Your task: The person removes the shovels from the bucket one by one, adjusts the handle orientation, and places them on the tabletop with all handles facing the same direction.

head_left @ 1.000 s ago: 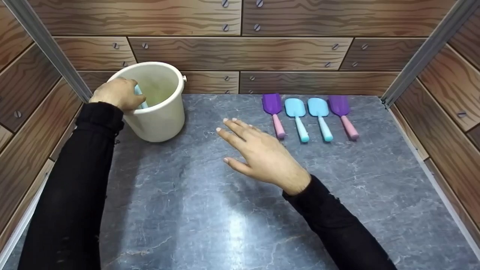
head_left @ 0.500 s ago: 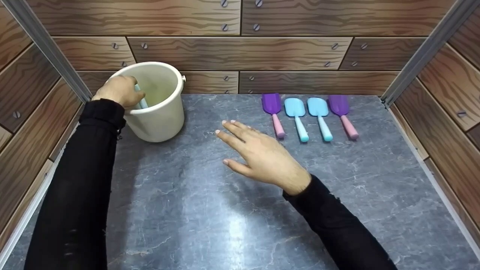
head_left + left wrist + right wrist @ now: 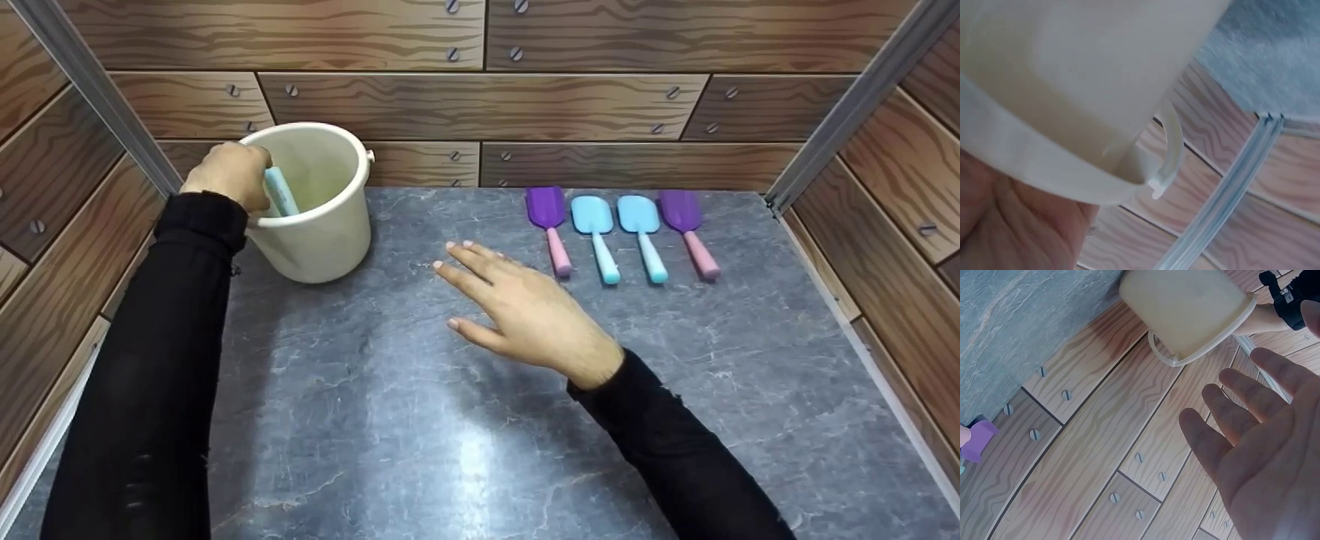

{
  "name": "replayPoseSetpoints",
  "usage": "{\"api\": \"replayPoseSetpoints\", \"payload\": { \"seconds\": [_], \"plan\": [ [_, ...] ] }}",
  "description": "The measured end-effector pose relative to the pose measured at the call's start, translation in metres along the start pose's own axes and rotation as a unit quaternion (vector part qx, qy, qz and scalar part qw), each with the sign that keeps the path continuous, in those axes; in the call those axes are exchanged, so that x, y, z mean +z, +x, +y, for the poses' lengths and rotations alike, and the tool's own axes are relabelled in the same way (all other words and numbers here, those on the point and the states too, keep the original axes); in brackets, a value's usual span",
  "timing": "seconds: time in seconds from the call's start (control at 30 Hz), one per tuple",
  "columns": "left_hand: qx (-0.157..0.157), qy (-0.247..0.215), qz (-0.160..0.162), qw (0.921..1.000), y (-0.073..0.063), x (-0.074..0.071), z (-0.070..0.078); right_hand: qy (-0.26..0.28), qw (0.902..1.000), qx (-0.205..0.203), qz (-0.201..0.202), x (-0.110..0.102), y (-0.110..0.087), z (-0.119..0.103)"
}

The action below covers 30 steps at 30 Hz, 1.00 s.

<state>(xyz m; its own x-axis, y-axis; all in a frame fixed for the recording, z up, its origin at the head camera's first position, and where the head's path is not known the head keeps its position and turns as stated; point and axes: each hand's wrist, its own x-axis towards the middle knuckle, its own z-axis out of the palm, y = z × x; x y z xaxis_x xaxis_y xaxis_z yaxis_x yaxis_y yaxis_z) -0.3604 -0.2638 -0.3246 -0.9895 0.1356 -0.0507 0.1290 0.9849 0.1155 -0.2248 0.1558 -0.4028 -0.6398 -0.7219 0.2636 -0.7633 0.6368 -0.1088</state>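
Observation:
At the left rim of a cream bucket (image 3: 311, 247), my left hand (image 3: 229, 176) bends over the edge, with its fingertips hidden. Close against that hand, a light blue handle (image 3: 281, 193) slants inside the bucket; I cannot tell whether the fingers hold it. From the left wrist, the palm (image 3: 1033, 225) lies just outside the bucket wall (image 3: 1050, 163). My right hand (image 3: 532, 315) hovers over the middle of the table, fingers spread and holding nothing. The right wrist view shows the same hand (image 3: 1264, 450) with separated fingers.
Right of the bucket, scoops lie in a row: a purple one (image 3: 545, 208) with pink handle, two light blue ones (image 3: 591, 215) (image 3: 637, 214), and another purple one (image 3: 679, 210). Wood-patterned walls (image 3: 480, 105) and metal corner posts (image 3: 847, 105) enclose the grey marbled table (image 3: 390, 405).
My left hand has shifted slightly up and back, its thumb side drawing left, so more of the light blue handle shows. My right hand has stayed almost still, and the scoops have not moved.

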Motion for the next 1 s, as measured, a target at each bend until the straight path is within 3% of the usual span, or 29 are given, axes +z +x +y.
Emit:
{"api": "replayPoseSetpoints", "payload": {
  "seconds": [0.1, 0.4, 0.6, 0.77, 1.0],
  "plan": [
    [0.01, 0.045, 0.002, 0.999, 0.0, 0.001, 0.004, -0.002, 1.0, -0.001, 0.0, 0.001, 0.0, 0.0],
    [-0.013, 0.13, 0.006, 0.9914, 0.01, 0.006, 0.014, -0.006, 1.0, 0.002, 0.001, 0.001, -0.001, 0.001],
    [0.011, 0.154, 0.008, 0.9879, 0.011, 0.005, 0.011, -0.004, 1.0, 0.001, -0.002, 0.001, 0.0, 0.002],
    [0.027, 0.168, -0.002, 0.9854, 0.007, 0.0, 0.016, -0.002, 1.0, 0.001, 0.0, 0.002, 0.0, 0.003],
    [0.055, 0.182, 0.013, 0.9816, 0.003, -0.006, 0.025, 0.002, 1.0, 0.002, -0.001, 0.0, 0.0, 0.004]
  ]
}}
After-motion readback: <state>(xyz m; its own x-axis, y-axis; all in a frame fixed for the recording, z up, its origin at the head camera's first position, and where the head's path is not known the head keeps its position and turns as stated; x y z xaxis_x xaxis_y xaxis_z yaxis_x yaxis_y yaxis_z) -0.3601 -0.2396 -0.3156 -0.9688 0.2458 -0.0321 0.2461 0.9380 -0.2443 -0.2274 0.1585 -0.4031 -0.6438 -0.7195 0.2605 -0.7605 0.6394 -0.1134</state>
